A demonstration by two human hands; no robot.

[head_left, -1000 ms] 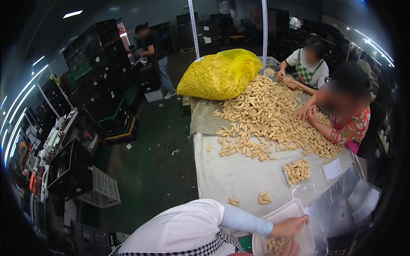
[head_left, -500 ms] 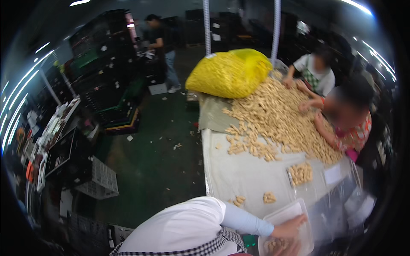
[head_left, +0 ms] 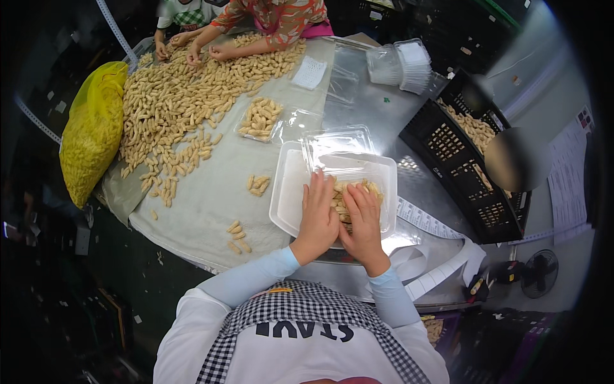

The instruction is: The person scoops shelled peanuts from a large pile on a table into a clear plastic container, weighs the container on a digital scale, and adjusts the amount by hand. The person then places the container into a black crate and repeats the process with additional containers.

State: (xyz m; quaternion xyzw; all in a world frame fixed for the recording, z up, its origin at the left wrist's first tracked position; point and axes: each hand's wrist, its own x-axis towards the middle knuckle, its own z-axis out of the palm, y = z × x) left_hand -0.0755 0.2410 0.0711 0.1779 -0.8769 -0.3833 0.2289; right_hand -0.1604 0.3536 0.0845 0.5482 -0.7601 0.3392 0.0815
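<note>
In front of me a white tray [head_left: 283, 192] holds a clear plastic box of unshelled peanuts [head_left: 373, 187], its clear lid [head_left: 339, 139] folded back over the tray's far side. My left hand [head_left: 318, 214] is at the box's left side, fingers straight and pointing away from me. Across the peanuts lies my right hand [head_left: 363, 224], fingers outstretched and slightly apart. The two thumbs nearly meet at the near side. Parts of the box and peanuts are hidden under my hands.
Left of the tray lie small groups of peanuts [head_left: 258, 185] and a filled clear box [head_left: 261, 119]. A large peanut pile [head_left: 173, 105], a yellow sack [head_left: 96, 134] and two people stand beyond. Stacked clear boxes [head_left: 409, 64], a black crate [head_left: 441, 153] and a label roll [head_left: 441, 224] are right.
My view has swung right and down, bringing the tray to the middle. My hands, blurred inside the tray before, now lie flatter at the box, with both plainly visible.
</note>
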